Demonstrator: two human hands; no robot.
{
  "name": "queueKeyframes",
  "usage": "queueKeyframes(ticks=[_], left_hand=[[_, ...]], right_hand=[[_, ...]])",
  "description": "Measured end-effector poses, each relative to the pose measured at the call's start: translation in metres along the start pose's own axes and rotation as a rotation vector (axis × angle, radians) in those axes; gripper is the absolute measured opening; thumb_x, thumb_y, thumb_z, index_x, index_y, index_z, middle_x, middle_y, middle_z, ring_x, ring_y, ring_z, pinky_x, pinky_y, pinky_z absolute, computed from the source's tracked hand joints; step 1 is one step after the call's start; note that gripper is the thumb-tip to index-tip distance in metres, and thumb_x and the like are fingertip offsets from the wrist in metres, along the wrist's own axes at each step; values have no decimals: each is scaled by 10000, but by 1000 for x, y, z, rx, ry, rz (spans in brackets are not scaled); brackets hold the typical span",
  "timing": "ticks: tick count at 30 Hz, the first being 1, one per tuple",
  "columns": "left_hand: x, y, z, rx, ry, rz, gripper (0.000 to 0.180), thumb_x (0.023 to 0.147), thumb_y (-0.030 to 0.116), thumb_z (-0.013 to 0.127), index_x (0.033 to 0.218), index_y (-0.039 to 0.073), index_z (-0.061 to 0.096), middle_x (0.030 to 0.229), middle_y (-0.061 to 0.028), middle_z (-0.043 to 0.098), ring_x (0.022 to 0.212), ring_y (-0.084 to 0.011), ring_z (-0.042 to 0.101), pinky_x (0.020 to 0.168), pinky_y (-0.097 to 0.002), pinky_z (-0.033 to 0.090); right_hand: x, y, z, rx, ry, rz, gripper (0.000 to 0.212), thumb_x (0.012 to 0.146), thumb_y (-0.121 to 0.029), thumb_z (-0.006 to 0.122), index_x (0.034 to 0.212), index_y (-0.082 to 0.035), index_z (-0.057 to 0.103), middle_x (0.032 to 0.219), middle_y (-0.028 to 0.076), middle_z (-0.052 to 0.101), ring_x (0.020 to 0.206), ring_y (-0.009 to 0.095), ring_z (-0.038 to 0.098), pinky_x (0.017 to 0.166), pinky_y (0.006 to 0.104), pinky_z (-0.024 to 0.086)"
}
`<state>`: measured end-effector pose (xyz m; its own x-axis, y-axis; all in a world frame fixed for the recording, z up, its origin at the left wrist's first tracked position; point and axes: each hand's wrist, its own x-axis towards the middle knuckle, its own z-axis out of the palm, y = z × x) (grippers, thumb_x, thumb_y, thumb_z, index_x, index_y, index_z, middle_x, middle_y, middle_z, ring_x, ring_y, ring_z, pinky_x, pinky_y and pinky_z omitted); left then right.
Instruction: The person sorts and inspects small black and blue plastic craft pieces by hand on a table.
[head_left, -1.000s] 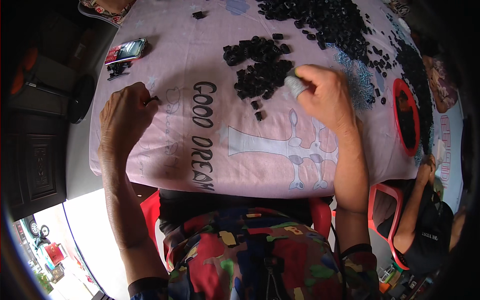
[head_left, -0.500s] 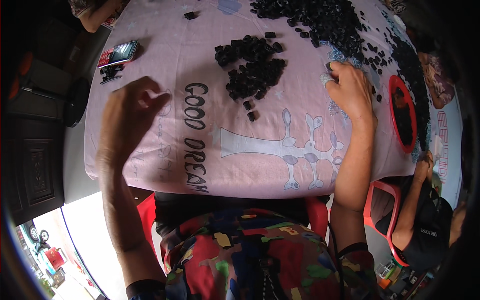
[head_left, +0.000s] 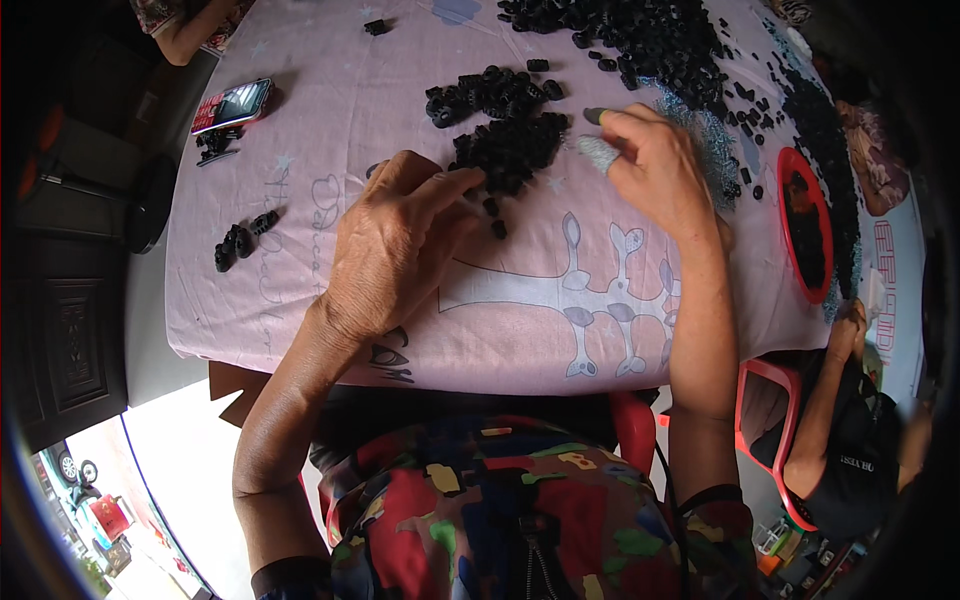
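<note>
My left hand (head_left: 395,235) reaches to the near left edge of a middle heap of small black ribbed plastic parts (head_left: 515,145). Its fingers are bent and apart, with the tips at the heap partly hidden; I see nothing held. My right hand (head_left: 655,165) hovers right of that heap, thumb and forefinger apart with nothing visible between them. A pale grey wrap covers the thumb and a dark cover sits on the forefinger tip. Beside it lies a spread of tiny silvery-blue pieces (head_left: 712,145). A few black parts (head_left: 240,240) lie left of my left hand.
A large heap of black parts (head_left: 650,45) covers the far right of the pink tablecloth (head_left: 520,350). A red basin (head_left: 785,230) with dark contents stands at the right. A mobile phone (head_left: 235,105) lies at the left. Other people sit around the table.
My left hand has moved right from the table's left side to the middle heap, uncovering a few black parts. My right hand has moved left, off the silvery-blue pieces, and its fingers have spread.
</note>
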<state>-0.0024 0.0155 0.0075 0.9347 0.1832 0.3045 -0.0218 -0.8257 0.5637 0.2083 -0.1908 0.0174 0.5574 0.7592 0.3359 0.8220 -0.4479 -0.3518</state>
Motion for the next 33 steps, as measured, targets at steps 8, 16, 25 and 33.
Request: queueKeyframes(ticks=[8, 16, 25, 33], left_hand=[[1, 3, 3, -16, 14, 49, 342, 841, 143, 779, 1178, 119, 727, 1037, -111, 641, 967, -286, 634, 834, -389, 537], [2, 3, 4, 34, -18, 76, 227, 840, 122, 772, 1062, 90, 738, 997, -111, 639, 939, -291, 635, 825, -391, 533], [1, 2, 6, -102, 41, -28, 234, 873, 114, 714, 1103, 73, 708, 1009, -130, 637, 916, -298, 638, 784, -400, 547], [0, 3, 5, 47, -17, 134, 254, 876, 110, 708, 1128, 87, 720, 1037, -115, 633, 954, -296, 616, 786, -392, 548]], right_hand=[[1, -22, 15, -38, 28, -102, 258, 754, -2, 673, 1008, -11, 718, 894, 118, 660, 813, 314, 673, 742, 413, 543], [1, -28, 19, 18, -57, -52, 191, 752, 10, 665, 939, -10, 634, 882, 118, 651, 806, 314, 670, 728, 426, 538], [-4, -29, 11, 135, -108, -104, 321, 735, 109, 591, 1042, 22, 613, 916, 137, 655, 811, 291, 679, 730, 366, 525], [-6, -25, 3, 55, -140, -51, 241, 733, 101, 575, 963, 28, 575, 838, 153, 610, 748, 324, 642, 691, 397, 497]])
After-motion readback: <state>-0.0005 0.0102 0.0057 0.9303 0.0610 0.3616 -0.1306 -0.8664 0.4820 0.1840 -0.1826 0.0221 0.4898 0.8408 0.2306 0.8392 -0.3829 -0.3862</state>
